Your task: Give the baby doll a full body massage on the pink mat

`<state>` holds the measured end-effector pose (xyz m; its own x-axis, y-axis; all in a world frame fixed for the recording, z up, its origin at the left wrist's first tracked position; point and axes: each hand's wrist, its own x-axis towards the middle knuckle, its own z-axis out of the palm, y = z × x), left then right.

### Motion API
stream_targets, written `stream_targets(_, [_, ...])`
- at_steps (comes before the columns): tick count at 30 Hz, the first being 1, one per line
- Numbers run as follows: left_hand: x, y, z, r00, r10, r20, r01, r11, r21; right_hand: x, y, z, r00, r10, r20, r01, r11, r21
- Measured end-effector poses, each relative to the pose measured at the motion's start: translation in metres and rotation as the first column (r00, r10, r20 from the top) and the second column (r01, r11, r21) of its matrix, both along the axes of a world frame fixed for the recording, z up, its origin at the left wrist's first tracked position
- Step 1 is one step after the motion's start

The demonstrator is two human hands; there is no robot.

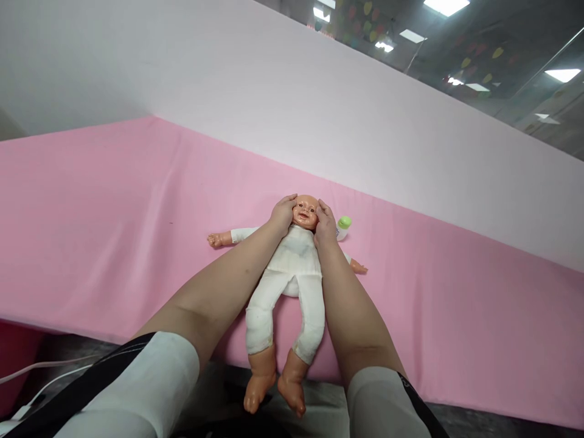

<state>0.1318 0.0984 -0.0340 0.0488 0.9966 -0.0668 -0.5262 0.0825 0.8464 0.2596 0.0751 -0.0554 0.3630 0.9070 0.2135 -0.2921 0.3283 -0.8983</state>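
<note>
A baby doll (294,252) with a white cloth body lies on its back on the pink cloth (456,292), its head toward the wall and its feet past the front edge. My left hand (283,214) is cupped against one side of the doll's head, and my right hand (325,220) holds the other side. Both sets of fingers curve around the head near its temples. The doll's arms are spread outward, partly hidden behind my forearms. Just beyond my right hand is a small bottle (343,227) with a green cap, partly covered by that hand.
A white wall (274,91) rises behind the pink-covered surface, with a glass pane (433,55) above it reflecting ceiling lights. White cables (50,365) run at the lower left, beside a red object (18,359).
</note>
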Motion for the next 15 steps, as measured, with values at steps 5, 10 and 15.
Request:
stream_targets(5, [-0.002, -0.004, 0.004, 1.0, -0.004, 0.011, 0.004, 1.0, 0.0, 0.0, -0.006, 0.003, 0.997, 0.062, -0.037, -0.062, 0.998, 0.004])
stream_targets(10, [-0.003, -0.009, 0.006, 0.999, -0.048, -0.009, 0.049, 0.997, 0.061, -0.003, -0.011, 0.011, 0.982, -0.044, 0.184, 0.049, 0.999, -0.023])
stream_targets(15, [0.0, -0.011, 0.005, 0.997, -0.012, -0.071, 0.018, 0.996, 0.088, -0.002, -0.011, 0.013, 0.927, -0.129, 0.353, 0.161, 0.985, -0.062])
